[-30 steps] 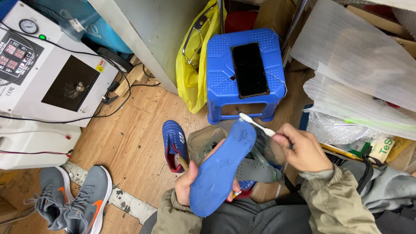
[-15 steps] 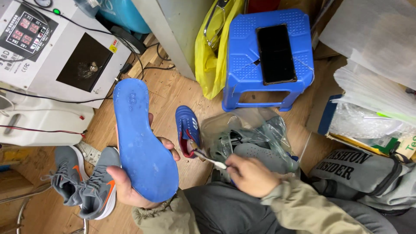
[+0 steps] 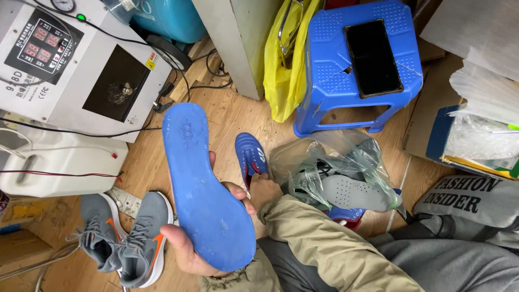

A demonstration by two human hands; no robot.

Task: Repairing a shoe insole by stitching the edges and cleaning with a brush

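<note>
A small shoe-repair workshop is indicated: a white machine (image 3: 70,65) with digital readouts (cables attached), grey sneakers (image 3: 124,238) on the wooden floor (image 3: 227,119), a bagged shoe (image 3: 346,184), a blue stool (image 3: 346,70).

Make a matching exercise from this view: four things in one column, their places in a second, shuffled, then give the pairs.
Things:
1. blue sole
2. black phone
3. grey sneakers
4. grey insole

Places:
A. in the clear plastic bag
B. held in the left hand
C. on the blue stool
D. on the wooden floor, lower left

Pairs: 1-B, 2-C, 3-D, 4-A
</note>
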